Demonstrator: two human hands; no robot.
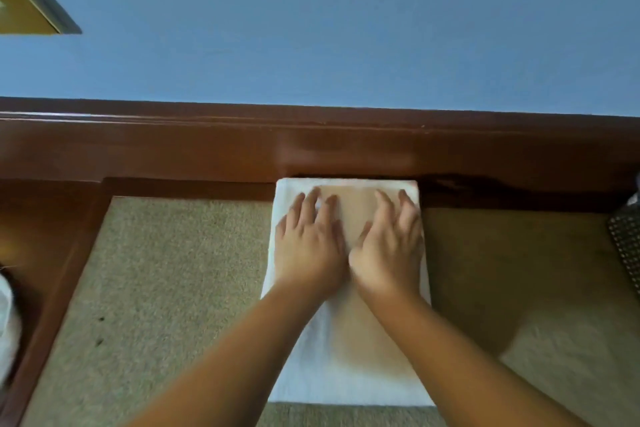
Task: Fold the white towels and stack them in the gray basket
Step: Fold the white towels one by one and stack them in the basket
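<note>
Starting way over on the left edge, a bit of white cloth (7, 326) is poking into view, blurry and cut off, sitting on the dark wooden frame (52, 253) that's running around the surface. Up in the top left corner a yellowish panel with a gray edge (24, 3) is showing against the blue wall (346, 21). Moving in, a beige carpet-like surface (156, 288) is filling the inside of the frame, with a couple of small dark specks on it. Dead center, the white towel (301, 371) is lying flat on that surface as a long folded strip, its far end butting right up against the wooden ledge (311, 149) along the wall. The left hand (308, 243) is pressing down flat on the far half of the towel, fingers straight and spread, not gripping anything. The right hand (388, 246) is doing the same right beside it, palm down, fingers straight, thumbs nearly touching in the middle. Both forearms are reaching in from the bottom and casting a tan shadow down the towel. Off to the right, the surface is sitting in darker shade, and at the far right edge a gray basket (627, 246) with a perforated side is just peeking in, well apart from the towel.
</note>
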